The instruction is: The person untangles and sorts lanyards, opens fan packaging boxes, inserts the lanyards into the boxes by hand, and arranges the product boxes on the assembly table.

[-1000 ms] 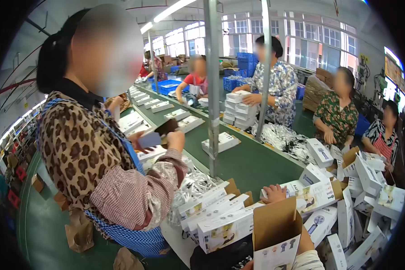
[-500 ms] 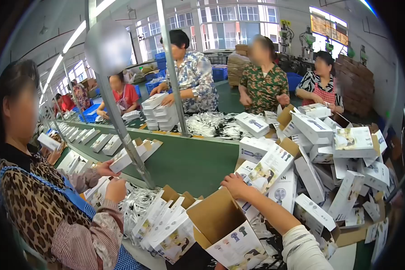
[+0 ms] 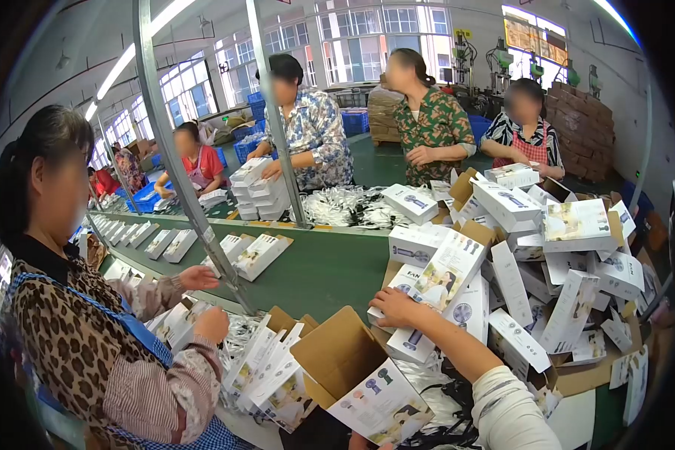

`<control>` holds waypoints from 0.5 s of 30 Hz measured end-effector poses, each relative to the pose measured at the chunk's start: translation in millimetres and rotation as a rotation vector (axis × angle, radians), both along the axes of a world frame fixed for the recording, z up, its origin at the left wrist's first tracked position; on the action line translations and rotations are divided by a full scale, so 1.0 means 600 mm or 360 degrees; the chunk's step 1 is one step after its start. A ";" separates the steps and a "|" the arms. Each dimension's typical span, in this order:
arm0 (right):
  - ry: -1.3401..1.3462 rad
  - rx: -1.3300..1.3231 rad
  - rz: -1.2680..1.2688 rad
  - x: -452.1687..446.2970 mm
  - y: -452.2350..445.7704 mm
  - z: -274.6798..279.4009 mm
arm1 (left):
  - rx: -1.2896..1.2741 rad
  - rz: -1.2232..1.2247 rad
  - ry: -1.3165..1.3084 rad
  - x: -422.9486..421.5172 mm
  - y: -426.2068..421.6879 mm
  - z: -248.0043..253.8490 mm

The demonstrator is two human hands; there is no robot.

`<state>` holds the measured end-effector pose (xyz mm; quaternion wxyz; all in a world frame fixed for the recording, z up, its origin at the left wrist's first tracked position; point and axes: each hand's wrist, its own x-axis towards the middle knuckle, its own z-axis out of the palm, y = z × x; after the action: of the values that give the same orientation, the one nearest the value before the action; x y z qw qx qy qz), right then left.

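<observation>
An open, white printed fan box (image 3: 379, 405) with brown cardboard inside tilts toward me at the bottom centre. Only a sliver of my left hand (image 3: 358, 442) shows under its lower edge, with most of the fingers hidden behind the box. My right hand (image 3: 397, 307) reaches forward to the pile, its fingers curled over a white fan box (image 3: 403, 280) marked "FAN". Another box with a picture of a person (image 3: 448, 274) leans just beyond that hand. Several open boxes (image 3: 281, 386) stand side by side to the left of the tilted one.
A large heap of fan boxes (image 3: 570, 262) fills the right side. A green conveyor belt (image 3: 330, 262) carries boxes at the left. Metal posts (image 3: 180, 142) rise beside it. A co-worker in a leopard-print top (image 3: 60, 322) stands close on my left; others work across the belt.
The co-worker on the left has let go of a box, now lying on the belt, and the hand is drawn back. My tilted box shifts slightly left; my right hand stays at the pile.
</observation>
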<state>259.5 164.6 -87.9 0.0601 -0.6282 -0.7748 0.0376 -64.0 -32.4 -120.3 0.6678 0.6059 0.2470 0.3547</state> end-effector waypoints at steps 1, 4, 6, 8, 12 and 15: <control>0.0021 0.0039 0.0008 0.000 -0.004 -0.004 | 0.0000 -0.0001 -0.0007 0.000 -0.002 -0.005; 0.0040 0.0118 -0.0050 -0.004 -0.012 -0.018 | -0.0049 0.0054 -0.0043 0.012 -0.010 0.020; 0.0109 0.0080 -0.0091 -0.005 -0.015 -0.010 | -0.0127 -0.0091 -0.0055 0.024 -0.009 0.077; 0.0380 0.0291 0.0002 -0.008 -0.015 -0.018 | -0.0067 -0.0129 -0.0033 0.025 -0.005 0.084; 0.0470 0.0225 0.0088 -0.043 -0.043 0.012 | 0.0024 -0.0130 0.0026 0.023 0.003 0.073; 0.0674 0.0263 0.0078 -0.068 -0.067 0.016 | 0.0011 -0.0091 -0.0039 0.016 0.004 0.045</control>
<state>219.0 124.6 -78.4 0.2718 -0.5802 -0.7604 0.1064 -54.5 -30.0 -93.0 0.6786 0.6107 0.2202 0.3437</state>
